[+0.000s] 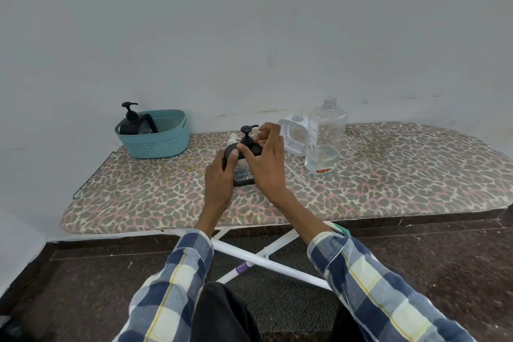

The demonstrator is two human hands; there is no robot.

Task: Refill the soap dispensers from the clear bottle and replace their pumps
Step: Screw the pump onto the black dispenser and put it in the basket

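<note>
Black pump (246,134) sits in the neck of the black-framed soap dispenser (243,166), which stands on the leopard-print ironing board (388,175), near its middle.

Left hand (220,178): fingers curled round the dispenser's left side, thumb pressed on its black top. Steadying grip.

Right hand (265,158): fingertips pinch the pump collar just under the nozzle head; thumb lies along the dispenser's right shoulder.

Step in hand, as judged: screwing this pump back on. Cannot tell whether the thread is fully seated; the collar is largely hidden by the fingers.

Notes for doing it well:
- Keep the pump stem vertical so the thread does not cross; if it binds early, back off and restart.
- Left hand should hold the body hard against the board, since the padded cover gives and the dispenser may rock.
- Turn the collar, not the nozzle head, which likely spins free.
- Finish hand-tight only.

Clear bottle (323,139) stands uncapped to the right, well apart from the hands, a little liquid left in its bottom. A white-framed dispenser (294,136) stands just behind and beside it, neck open, no pump fitted; probably next. What may be its white pump (232,139) lies behind the black dispenser, partly hidden. Teal basket (158,137) at far left holds another black pump dispenser (130,119).
</note>
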